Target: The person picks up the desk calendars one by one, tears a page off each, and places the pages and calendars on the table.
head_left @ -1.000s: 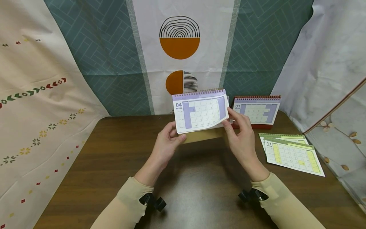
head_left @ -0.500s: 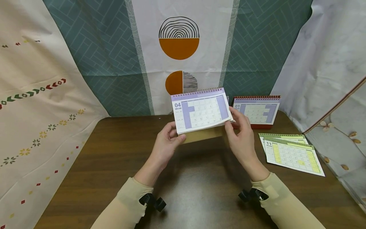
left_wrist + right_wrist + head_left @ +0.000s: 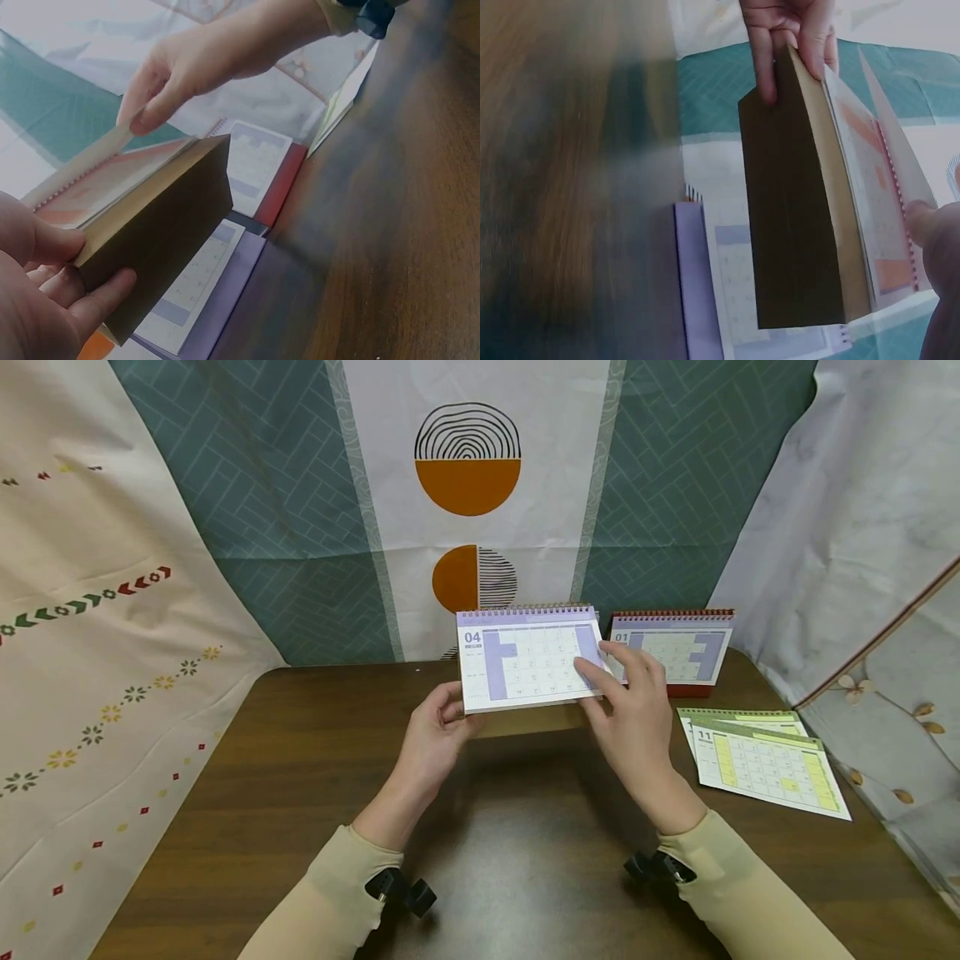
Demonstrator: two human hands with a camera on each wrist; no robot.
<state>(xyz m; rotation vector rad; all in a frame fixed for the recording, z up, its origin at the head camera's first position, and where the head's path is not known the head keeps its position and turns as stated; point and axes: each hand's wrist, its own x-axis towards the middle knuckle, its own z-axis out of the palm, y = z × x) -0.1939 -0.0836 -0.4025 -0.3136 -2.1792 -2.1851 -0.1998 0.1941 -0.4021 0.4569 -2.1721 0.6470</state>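
Observation:
A spiral desk calendar (image 3: 525, 664) with a brown card stand (image 3: 176, 214) is held above the table, its purple "04" page facing the person. My left hand (image 3: 435, 735) grips the stand's lower left corner, thumb in front and fingers behind. At the right edge, my right hand (image 3: 637, 718) pinches the upper leaf (image 3: 82, 169), its index finger lying over the page front. That leaf stands away from the rest, and an orange-marked page (image 3: 112, 180) shows beneath it in the left wrist view. The right thumb (image 3: 922, 221) presses the leaf in the right wrist view.
A red-based calendar (image 3: 678, 660) showing "01" stands at the back right. Behind the held one is a purple-based calendar (image 3: 232, 292). Green-and-yellow calendar sheets (image 3: 772, 768) lie overlapped on the right of the wooden table (image 3: 300, 777). Fabric hangs around the back and sides.
The right index finger has moved from the page's right edge onto its front. The page corner, curled up a second ago, lies flatter in the head view, and the calendar's top has levelled slightly.

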